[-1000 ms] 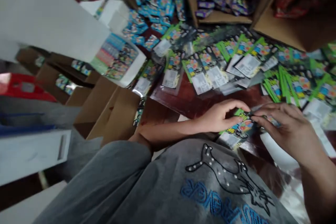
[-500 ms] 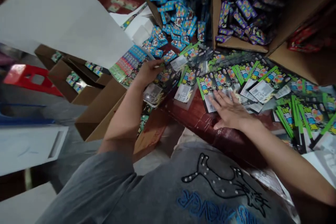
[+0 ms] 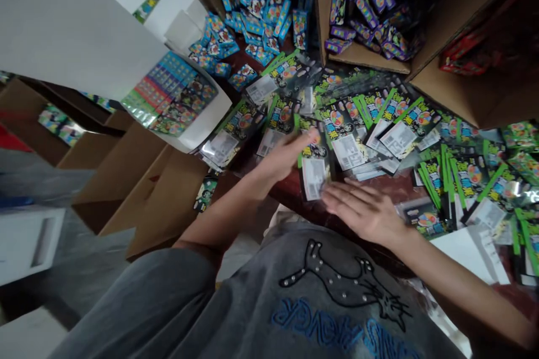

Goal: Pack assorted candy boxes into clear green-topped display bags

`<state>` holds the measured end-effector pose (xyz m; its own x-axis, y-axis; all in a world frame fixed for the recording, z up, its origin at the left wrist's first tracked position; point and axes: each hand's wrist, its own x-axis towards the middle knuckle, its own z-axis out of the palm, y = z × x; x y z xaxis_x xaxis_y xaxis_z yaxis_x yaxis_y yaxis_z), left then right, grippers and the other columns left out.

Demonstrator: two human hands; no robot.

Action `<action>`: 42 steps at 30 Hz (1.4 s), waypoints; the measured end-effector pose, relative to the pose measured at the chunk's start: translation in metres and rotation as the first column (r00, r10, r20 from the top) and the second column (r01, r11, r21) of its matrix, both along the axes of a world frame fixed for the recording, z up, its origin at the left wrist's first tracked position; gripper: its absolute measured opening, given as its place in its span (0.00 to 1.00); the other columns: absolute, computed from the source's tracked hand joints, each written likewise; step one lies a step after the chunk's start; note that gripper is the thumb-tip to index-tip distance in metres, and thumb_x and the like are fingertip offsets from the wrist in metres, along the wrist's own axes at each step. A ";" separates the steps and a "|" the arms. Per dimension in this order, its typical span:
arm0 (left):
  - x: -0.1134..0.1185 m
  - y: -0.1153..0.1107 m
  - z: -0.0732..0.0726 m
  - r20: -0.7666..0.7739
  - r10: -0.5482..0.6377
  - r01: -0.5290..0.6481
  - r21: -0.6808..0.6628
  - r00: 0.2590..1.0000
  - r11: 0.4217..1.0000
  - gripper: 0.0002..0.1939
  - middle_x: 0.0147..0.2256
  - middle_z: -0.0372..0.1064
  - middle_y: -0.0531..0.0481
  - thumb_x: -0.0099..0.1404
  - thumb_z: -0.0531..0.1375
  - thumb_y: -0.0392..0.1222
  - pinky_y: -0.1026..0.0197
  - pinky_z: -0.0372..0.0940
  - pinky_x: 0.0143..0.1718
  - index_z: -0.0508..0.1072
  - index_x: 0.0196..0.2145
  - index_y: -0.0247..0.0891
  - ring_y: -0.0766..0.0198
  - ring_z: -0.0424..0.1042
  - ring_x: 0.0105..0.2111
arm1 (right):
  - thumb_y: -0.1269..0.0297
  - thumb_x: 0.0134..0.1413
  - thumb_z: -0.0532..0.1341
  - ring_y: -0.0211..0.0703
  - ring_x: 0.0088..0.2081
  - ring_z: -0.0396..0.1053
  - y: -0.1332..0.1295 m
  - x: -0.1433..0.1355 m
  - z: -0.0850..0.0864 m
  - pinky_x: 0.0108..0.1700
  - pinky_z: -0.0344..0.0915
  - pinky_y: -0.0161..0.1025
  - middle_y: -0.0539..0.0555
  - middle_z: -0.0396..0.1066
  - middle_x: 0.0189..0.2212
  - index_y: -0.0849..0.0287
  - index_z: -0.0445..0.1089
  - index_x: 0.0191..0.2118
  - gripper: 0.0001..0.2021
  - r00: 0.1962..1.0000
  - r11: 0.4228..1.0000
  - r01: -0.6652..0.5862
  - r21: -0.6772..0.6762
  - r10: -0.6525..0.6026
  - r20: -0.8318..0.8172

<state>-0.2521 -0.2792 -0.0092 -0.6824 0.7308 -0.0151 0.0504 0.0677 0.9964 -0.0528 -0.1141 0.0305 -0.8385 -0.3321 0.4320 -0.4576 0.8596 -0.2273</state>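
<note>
A black packet (image 3: 315, 171) with a green strip and a white label lies at the table's front edge, between my two hands. My left hand (image 3: 280, 162) reaches over its left side, fingers together on the upper edge; the thumb is hard to make out. My right hand (image 3: 366, 210) is palm down with fingers stretched out, their tips at the packet's lower right corner. Close by lie similar packets, one (image 3: 273, 129) partly behind my left hand, another (image 3: 347, 146) just right of the middle one, and one (image 3: 227, 140) farther left.
Blue small boxes (image 3: 261, 17) spill from a carton at the back. A cardboard box (image 3: 366, 59) holds purple ones (image 3: 374, 5). Piled packets (image 3: 463, 179) cover the right side. A printed sheet of pictures (image 3: 172, 95) and brown cartons (image 3: 118, 174) are at the left.
My left hand has moved right, from the left-hand packets to the middle one. My right hand has drawn down toward the table edge, off the packet's face. The view has shifted rightward.
</note>
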 end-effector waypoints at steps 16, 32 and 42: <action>0.071 0.042 0.034 -0.035 -0.648 0.584 -0.400 0.761 0.707 0.15 0.23 0.62 0.57 0.69 0.66 0.50 0.65 0.49 0.25 0.74 0.33 0.35 0.69 0.59 0.24 | 0.54 0.73 0.61 0.43 0.35 0.80 0.062 0.029 0.044 0.39 0.75 0.40 0.52 0.83 0.36 0.54 0.79 0.42 0.12 0.795 0.917 0.273 -0.292 -0.044 0.604; 0.100 0.034 0.006 0.026 -0.035 0.040 -0.240 0.999 0.970 0.19 0.34 0.75 0.50 0.71 0.65 0.58 0.63 0.69 0.37 0.75 0.43 0.36 0.61 0.75 0.35 | 0.35 0.71 0.47 0.54 0.27 0.73 -0.010 0.010 -0.036 0.28 0.57 0.44 0.64 0.77 0.28 0.58 0.72 0.40 0.31 0.371 0.333 0.928 -0.170 -0.764 0.528; 0.098 0.003 -0.016 -0.178 0.057 -0.129 -0.420 0.982 0.898 0.14 0.38 0.78 0.41 0.80 0.49 0.53 0.50 0.74 0.44 0.65 0.48 0.41 0.47 0.83 0.40 | 0.37 0.71 0.44 0.48 0.25 0.67 -0.031 -0.037 -0.056 0.29 0.56 0.41 0.57 0.71 0.25 0.52 0.63 0.33 0.27 0.392 0.266 0.910 -0.317 -0.801 0.453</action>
